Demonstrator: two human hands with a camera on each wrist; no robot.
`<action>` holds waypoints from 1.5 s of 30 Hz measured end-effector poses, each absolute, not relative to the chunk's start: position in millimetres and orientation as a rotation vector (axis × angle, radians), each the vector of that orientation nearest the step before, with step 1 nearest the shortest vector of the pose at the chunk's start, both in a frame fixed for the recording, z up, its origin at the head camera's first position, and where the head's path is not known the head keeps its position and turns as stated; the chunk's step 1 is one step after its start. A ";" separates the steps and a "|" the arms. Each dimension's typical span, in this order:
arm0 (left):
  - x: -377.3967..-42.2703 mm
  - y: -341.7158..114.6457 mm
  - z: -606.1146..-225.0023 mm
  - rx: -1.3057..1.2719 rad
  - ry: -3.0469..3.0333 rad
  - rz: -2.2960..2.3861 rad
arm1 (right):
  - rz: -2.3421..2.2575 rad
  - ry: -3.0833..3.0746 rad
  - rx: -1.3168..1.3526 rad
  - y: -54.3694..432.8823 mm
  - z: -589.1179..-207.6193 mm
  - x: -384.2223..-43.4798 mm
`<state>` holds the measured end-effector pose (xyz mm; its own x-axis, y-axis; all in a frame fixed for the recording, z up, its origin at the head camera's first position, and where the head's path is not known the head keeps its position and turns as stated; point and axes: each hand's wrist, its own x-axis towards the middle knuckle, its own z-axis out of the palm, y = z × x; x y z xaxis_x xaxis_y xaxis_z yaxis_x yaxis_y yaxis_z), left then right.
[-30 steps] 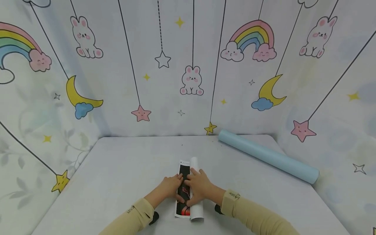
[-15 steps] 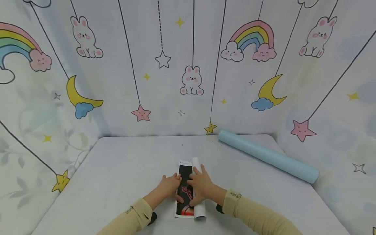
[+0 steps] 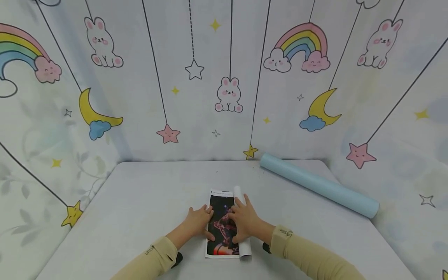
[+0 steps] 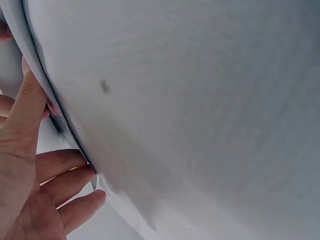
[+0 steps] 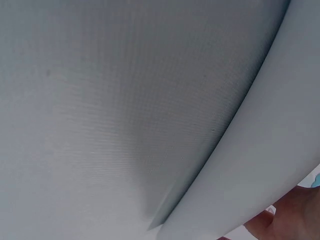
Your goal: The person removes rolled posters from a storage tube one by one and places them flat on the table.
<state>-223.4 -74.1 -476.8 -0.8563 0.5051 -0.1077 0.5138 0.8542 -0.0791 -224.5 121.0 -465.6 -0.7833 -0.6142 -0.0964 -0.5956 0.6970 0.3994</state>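
At the back and both sides, a big white wall (image 3: pixel 199 109), printed with rainbows (image 3: pixel 320 39), moons (image 3: pixel 315 102), bunnies (image 3: pixel 228 95) and stars (image 3: pixel 361 154), many hanging on drawn strings. In front of that, a wide white table (image 3: pixel 150 194). On the far right part of the table, a long pale blue roll (image 3: pixel 319 186), lying on a slant. Low down, a tan right sleeve (image 3: pixel 311 251) and a tan left sleeve (image 3: pixel 147 258), both with dark letters near the cuff.

Near the front middle of the table, a sheet of paper (image 3: pixel 221 256), part flat and part rolled up. On the flat part, a dark picture (image 3: pixel 218 233) with pink shapes and bright red at the bottom, white around the edge. Along the right side of the sheet, a thin white rolled part (image 3: pixel 245 251), pointing away toward the wall. Against the rolled part, on the picture side, the right hand (image 3: pixel 246 219), with fingers spread out and touching. In the right wrist view, mostly hidden behind the paper; cannot tell there how the fingertips lie. On the left edge of the sheet, the left hand (image 3: pixel 197 222), with fingers spread and nearly straight, resting on the paper. By the left cuff, a small black thing (image 3: pixel 177 259); cannot tell what. Toward the back of the table, tiny dark specks (image 3: pixel 217 171).
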 end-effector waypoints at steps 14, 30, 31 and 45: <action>-224.5 -78.9 -479.6 0.789 2.922 -0.063 | -0.684 -2.853 0.984 139.1 -467.9 -224.8; -225.5 -80.4 -477.5 0.771 2.921 -0.123 | -0.672 -2.874 0.976 145.0 -466.4 -222.4; -225.4 -81.3 -476.3 0.767 2.921 -0.126 | -0.670 -2.871 0.976 145.5 -466.3 -222.6; -223.3 -94.6 -476.7 0.726 2.904 -0.089 | -0.646 -2.896 0.926 164.8 -467.8 -223.5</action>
